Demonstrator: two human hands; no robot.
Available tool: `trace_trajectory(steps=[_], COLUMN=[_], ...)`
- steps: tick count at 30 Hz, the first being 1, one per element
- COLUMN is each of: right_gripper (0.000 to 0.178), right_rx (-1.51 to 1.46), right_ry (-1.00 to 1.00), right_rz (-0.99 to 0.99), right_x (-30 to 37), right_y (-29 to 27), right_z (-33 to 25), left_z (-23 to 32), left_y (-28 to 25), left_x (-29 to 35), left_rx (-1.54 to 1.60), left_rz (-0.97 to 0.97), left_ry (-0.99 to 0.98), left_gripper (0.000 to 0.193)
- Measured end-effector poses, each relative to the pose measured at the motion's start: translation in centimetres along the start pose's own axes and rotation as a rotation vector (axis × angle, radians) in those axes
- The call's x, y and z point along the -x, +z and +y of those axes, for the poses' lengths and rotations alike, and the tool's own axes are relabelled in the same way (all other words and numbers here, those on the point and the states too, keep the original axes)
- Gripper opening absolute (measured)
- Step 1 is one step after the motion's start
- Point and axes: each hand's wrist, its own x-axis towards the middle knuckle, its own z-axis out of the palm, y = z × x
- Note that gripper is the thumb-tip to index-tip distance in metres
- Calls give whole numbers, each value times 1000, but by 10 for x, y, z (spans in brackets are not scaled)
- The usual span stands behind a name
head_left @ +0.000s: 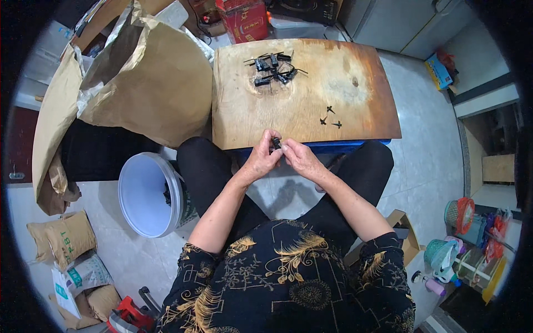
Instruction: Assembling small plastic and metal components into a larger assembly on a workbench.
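Shirt, left hand beside right hand

Worn, stained wooden board; glossy plastic-looking black parts; crinkled matt paper sack; smooth plastic bucket.

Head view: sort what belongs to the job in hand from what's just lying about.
Probably the job:
- held black piece
- black pile
- three small black parts
- board
- bucket, dark bits inside

Probably just lying about:
- red box
- blue box
- sacks
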Motion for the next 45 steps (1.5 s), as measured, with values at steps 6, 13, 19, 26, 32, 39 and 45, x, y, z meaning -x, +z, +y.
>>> trace_trajectory(steps=[6,13,19,26,32,39,45], right_gripper=[18,17,20,24,20,21,23], right_rx=[33,50,-42,-335,-446,-514,-461], right_ry=[-21,-74,-89,122,58,100,124], right_rz=[16,115,96,14,-22,-102,-103], right_x=[-7,-21,-24,-11,-4,1,5], right_y=[-1,10,6,-3,-7,-14,-15], right_z=[7,14,22,4,3,1,-6], left_z=[-5,-13,-12,15,12,15,15], left_y=[2,4,3,-16,-17,-12,-11], left_x=[-6,-12,-14,-1,6,12,17], left_rx=[-19,-295,-319,697,706,664,573], left_rz=[15,203,258,95,23,-232,-262], left_ry=[-35,67,162,-91,-129,-230,-219], left_gripper=[27,28,27,26,38,38,37])
